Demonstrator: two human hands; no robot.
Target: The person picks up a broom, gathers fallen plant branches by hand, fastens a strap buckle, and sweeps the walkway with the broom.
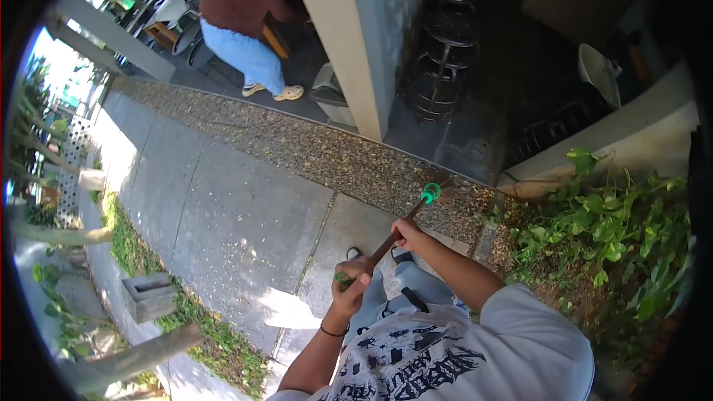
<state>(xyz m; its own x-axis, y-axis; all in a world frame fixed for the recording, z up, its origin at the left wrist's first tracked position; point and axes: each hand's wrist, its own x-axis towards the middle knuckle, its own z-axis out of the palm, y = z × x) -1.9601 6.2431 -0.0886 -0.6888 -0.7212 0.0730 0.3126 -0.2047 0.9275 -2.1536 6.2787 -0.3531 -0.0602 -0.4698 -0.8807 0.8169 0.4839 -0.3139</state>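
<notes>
A broom with a brown handle slants up and to the right in front of my body. My left hand is wrapped round the top end of the handle, where a bit of green shows. Further down the shaft, my right hand is closed round it. At the far end a bright green collar joins thin brown bristles over the gravel. The bristles blend into the stones, so I cannot tell whether they touch them.
Concrete paving with scattered leaves lies ahead and left. Leafy plants grow at my right. Beyond the gravel stand a pillar, stacked dark stools and a bending person. A concrete block sits on the left.
</notes>
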